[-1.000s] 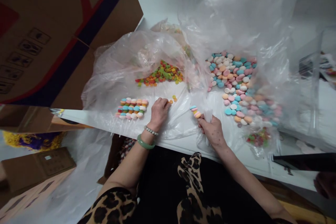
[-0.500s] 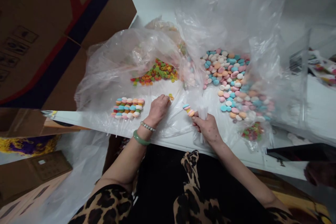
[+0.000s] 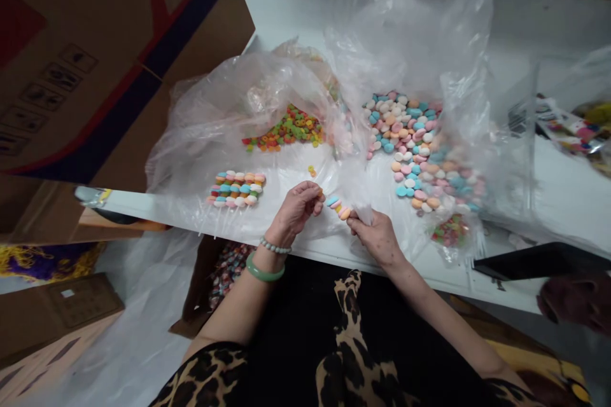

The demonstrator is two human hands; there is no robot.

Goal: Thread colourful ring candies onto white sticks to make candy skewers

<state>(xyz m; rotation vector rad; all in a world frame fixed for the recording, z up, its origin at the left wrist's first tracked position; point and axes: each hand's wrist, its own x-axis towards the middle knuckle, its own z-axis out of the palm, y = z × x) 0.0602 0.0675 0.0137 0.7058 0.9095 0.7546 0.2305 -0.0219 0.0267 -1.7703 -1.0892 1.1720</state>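
Note:
My left hand [image 3: 300, 206] pinches a small orange candy ring [image 3: 319, 193] close to the tip of a candy skewer [image 3: 338, 208]. The skewer carries blue, pink, yellow and orange pieces, and my right hand [image 3: 377, 235] grips it at its lower end, beside folded clear plastic. Several finished-looking skewers [image 3: 237, 189] lie side by side at the left on plastic. Behind my left hand is a pile of small gummy rings [image 3: 296, 127], with a few loose yellow rings [image 3: 312, 170] nearer. Pastel round candies [image 3: 405, 133] spread over plastic at the right.
A large cardboard box [image 3: 191, 57] stands at the left. Clear plastic bags [image 3: 410, 19] rise behind the candies. A small bag of gummies [image 3: 451, 231] and a black flat object [image 3: 539, 261] lie near the right front edge. An open box of wrapped pieces [image 3: 229, 273] sits below the table.
My left hand has moved right from the loose rings to the skewer's tip, now with an orange ring between its fingers. The camera view has shifted slightly.

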